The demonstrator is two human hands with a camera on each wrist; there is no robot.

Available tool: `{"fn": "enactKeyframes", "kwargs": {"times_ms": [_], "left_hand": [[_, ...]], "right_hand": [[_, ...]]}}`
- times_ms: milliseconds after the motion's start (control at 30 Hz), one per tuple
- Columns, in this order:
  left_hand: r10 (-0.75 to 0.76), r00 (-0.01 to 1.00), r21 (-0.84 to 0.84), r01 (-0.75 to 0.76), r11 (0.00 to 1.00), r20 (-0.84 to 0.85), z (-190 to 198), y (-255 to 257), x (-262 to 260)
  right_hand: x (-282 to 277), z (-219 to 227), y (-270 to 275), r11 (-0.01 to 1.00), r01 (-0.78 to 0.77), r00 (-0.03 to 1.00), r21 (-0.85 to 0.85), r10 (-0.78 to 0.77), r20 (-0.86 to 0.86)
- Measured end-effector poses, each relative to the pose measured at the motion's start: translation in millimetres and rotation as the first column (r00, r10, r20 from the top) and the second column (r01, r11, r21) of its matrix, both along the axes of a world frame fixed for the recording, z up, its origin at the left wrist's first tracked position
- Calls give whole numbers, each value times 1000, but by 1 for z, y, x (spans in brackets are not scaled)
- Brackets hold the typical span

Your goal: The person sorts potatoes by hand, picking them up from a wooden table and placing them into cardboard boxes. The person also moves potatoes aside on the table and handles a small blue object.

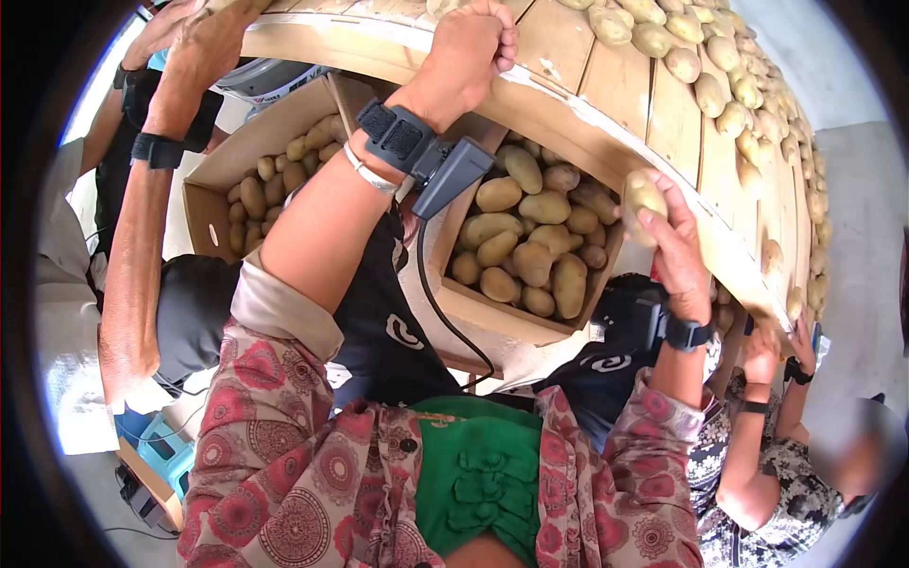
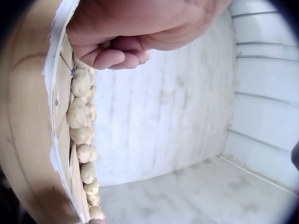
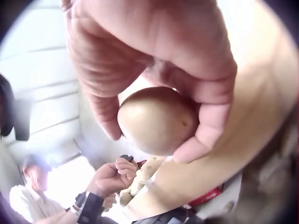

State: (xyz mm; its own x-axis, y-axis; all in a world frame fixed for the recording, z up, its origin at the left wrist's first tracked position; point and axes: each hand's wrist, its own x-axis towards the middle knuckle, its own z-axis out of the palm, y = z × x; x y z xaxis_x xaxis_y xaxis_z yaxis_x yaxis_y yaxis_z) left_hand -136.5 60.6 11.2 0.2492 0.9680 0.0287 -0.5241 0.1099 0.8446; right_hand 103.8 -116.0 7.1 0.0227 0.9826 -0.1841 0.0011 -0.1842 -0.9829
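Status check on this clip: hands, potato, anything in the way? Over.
Left hand curled at wooden table edge, nothing visible in it. Right hand pinching potato near cardboard box. No obstruction seen.

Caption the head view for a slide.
Right hand holding a potato near a slatted wooden table, left hand curled at its edge, box of potatoes below.

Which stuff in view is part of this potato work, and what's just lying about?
Seems in the job:
- potato in the right hand
- potatoes on the slatted table
- two potato-filled cardboard boxes

Probably just lying about:
- turquoise plastic item
- grey tub
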Motion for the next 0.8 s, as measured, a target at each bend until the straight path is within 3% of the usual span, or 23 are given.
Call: {"fn": "enactKeyframes", "kwargs": {"times_ms": [33, 100, 167, 233, 300, 333, 400, 467, 567, 633, 667, 733, 767, 800], "left_hand": [[-41, 999, 41, 42, 998, -34, 3, -3, -4], [-57, 994, 120, 68, 991, -91, 0, 1, -7], [-25, 995, 101, 34, 994, -94, 0, 1, -3], [-19, 1000, 7, 19, 1000, -25, 2, 3, 2], [5, 1000, -32, -5, 999, -10, 5, 0, 6], [14, 1000, -21, -14, 1000, -8, 6, 1, 8], [-20, 1000, -44, 21, 999, 4, 6, 0, 8], [-23, 1000, -47, 23, 999, -1, 5, -2, 8], [-21, 1000, -53, 22, 998, 5, 7, -5, 7], [-30, 999, -48, 31, 998, 13, 11, -6, 7], [-18, 1000, -57, 19, 998, 14, 12, -7, 7], [8, 1000, -68, -7, 998, 17, 10, -10, 5], [-4, 1000, -66, 5, 998, 23, 10, -9, 4], [-19, 999, -63, 21, 998, 31, 11, -7, 3]], "right_hand": [[-1, -10, -5, 994, 76, 995, -82, -80, -59], [5, -41, -6, 992, 116, 920, 46, -125, 370], [22, -78, -2, 982, 156, 847, 110, -190, 496], [17, -82, -7, 986, 166, 752, 31, -147, 643], [23, -117, -12, 972, 234, 647, 12, -165, 744], [30, -142, -12, 974, 225, 647, 23, -167, 744], [41, -189, -17, 991, 99, 483, 85, -122, 867], [36, -205, -23, 990, 119, 474, 70, -119, 872], [34, -195, -18, 992, 120, 488, 30, -85, 869], [28, -162, -15, 995, 26, 489, -99, 74, 869], [20, -133, -12, 995, 22, 482, -99, 76, 873], [-13, -65, 2, 945, -131, 726, -300, 298, 621], [-26, -42, 12, 946, -138, 723, -294, 299, 622], [-36, -20, 21, 953, -227, 812, -202, 300, 501]]}}
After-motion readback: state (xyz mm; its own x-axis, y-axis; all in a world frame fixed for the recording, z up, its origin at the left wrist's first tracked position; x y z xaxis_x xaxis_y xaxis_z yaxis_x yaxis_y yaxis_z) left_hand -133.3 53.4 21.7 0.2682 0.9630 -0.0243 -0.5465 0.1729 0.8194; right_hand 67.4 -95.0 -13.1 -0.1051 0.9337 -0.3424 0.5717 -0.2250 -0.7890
